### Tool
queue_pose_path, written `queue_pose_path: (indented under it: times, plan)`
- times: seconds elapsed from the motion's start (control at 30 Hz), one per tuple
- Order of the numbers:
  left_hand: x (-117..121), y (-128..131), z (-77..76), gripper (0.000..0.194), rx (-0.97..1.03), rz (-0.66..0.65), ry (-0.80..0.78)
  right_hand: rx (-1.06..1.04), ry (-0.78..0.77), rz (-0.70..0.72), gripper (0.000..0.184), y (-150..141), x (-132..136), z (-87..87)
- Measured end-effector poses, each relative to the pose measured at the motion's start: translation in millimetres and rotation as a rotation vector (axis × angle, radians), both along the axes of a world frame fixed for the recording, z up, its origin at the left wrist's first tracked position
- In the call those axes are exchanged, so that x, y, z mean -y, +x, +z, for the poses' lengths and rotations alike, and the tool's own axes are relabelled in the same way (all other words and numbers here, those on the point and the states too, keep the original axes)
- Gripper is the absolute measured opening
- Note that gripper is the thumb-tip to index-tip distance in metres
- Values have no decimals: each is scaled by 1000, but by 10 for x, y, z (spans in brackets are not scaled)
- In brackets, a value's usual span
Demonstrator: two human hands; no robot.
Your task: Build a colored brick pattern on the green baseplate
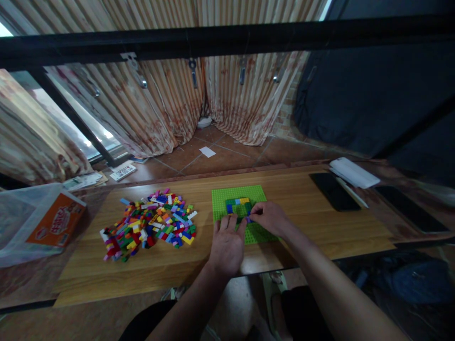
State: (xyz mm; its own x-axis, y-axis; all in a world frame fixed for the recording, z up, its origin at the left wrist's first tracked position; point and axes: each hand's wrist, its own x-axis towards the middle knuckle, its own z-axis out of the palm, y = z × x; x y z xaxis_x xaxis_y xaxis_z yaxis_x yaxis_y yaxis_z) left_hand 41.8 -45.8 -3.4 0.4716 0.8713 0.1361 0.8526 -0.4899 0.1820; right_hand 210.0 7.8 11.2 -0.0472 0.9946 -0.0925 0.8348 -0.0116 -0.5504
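A square outline of coloured toy bricks (237,201), in green, blue and yellow, stands on a lime-green baseplate (258,190). My left hand (227,244) rests over the plate's near left part, its fingers stretched toward the outline and covering its near side. From the right, my right hand (272,218) reaches in with thumb and forefinger pinched at the outline's near right corner. A small purple brick (248,219) shows between the fingertips of both hands, mostly hidden. To the left of the plate lies a heap of loose toy bricks (152,220) in many colours.
The wooden board (199,263) carries everything. A clear plastic box (21,227) with an orange label stands at the far left. A black tablet-like device (334,191), a pen (351,193) and a white case (354,172) are at the right, with another dark slab (410,208) beyond.
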Motion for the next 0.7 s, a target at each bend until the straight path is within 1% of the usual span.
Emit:
queue_pose_path:
  times: [0.17,0.33,0.57,0.7]
  plan:
    - [-3,33,52,42,-60,1,-3,-33,-38,-59,8,0,-24,-22]
    - [0,114,93,39,-103,-21,21,-76,-53,-72,7,7,-42,-47]
    - [18,215,78,37,-163,-65,78,-41,-56,-76,9,-7,-34,-41]
    - [25,212,60,37,-140,-58,91,-88,-59,-37,10,27,-34,-60]
